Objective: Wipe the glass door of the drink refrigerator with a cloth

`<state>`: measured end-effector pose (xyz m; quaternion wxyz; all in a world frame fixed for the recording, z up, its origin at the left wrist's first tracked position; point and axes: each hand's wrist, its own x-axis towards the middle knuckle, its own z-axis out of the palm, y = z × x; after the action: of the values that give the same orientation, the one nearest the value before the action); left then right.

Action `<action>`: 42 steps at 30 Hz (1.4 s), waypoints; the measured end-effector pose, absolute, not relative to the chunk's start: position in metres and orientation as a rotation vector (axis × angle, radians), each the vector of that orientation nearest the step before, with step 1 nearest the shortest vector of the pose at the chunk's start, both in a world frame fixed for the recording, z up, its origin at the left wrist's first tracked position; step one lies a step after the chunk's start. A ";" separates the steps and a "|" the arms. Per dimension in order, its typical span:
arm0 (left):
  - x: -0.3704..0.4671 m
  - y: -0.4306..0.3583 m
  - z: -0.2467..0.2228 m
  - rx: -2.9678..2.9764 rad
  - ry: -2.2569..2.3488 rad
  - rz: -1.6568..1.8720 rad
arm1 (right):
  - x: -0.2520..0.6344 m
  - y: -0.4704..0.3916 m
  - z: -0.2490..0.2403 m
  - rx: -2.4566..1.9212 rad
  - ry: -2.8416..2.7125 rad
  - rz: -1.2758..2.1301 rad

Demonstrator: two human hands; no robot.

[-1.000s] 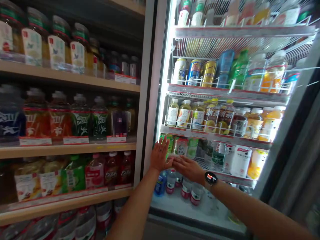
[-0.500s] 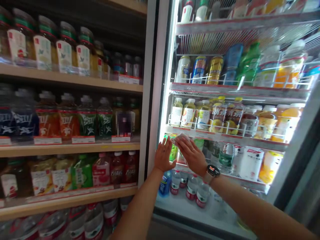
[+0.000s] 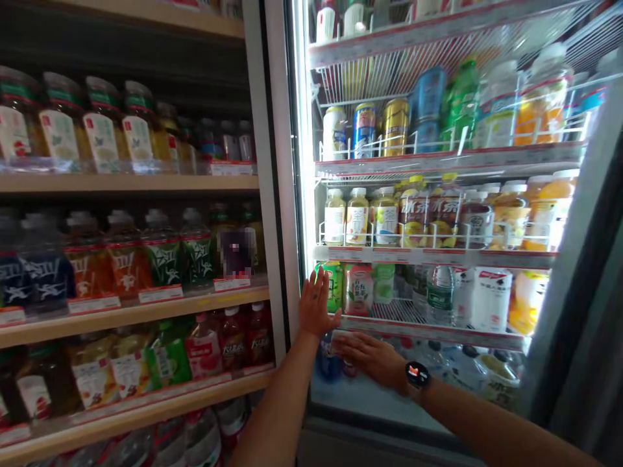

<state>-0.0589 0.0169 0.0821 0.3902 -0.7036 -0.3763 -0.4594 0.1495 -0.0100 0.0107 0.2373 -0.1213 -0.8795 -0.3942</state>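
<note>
Head view. Lower centre of the frame: the left hand (image 3: 316, 305) is raised with its palm flat and fingers spread wide, pressed against the glass door (image 3: 438, 214) of a lit drinks cooler near the door's left edge; it holds nothing. Just below and to its right, the right hand (image 3: 370, 355) lies flat, palm down and fingers stretched leftward, against the lower part of the same glass — whether anything sits under the palm cannot be told. A dark watch (image 3: 417, 375) with a lit face circles the right wrist.

Behind the glass, directly right of the left hand, a green bottle (image 3: 335, 285) and a pink-labelled bottle (image 3: 359, 289) stand upright on a wire shelf (image 3: 428, 329) that runs across the centre right. Small bottles with red labels on the cooler floor are partly hidden by the right hand. One shelf higher, pale tea bottles (image 3: 357, 217) stand in a row; above them, in the upper centre, three cans (image 3: 365, 130) stand side by side.

Left half of the frame: open wooden shelves (image 3: 131, 314) carry rows of bottled drinks — orange and green labels at mid height, red bottles (image 3: 233, 337) lower down near the cooler frame, with white price tags (image 3: 160, 294) along the shelf edges.
</note>
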 end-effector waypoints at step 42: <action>0.037 -0.010 0.072 -1.737 -0.969 -1.086 | 0.309 -0.035 -0.011 -1.136 -1.418 -0.840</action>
<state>0.0367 -0.0098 0.0716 0.4241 -0.6942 -0.3873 -0.4340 0.3088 -0.0346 -0.0108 0.5398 -0.4777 -0.5963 -0.3534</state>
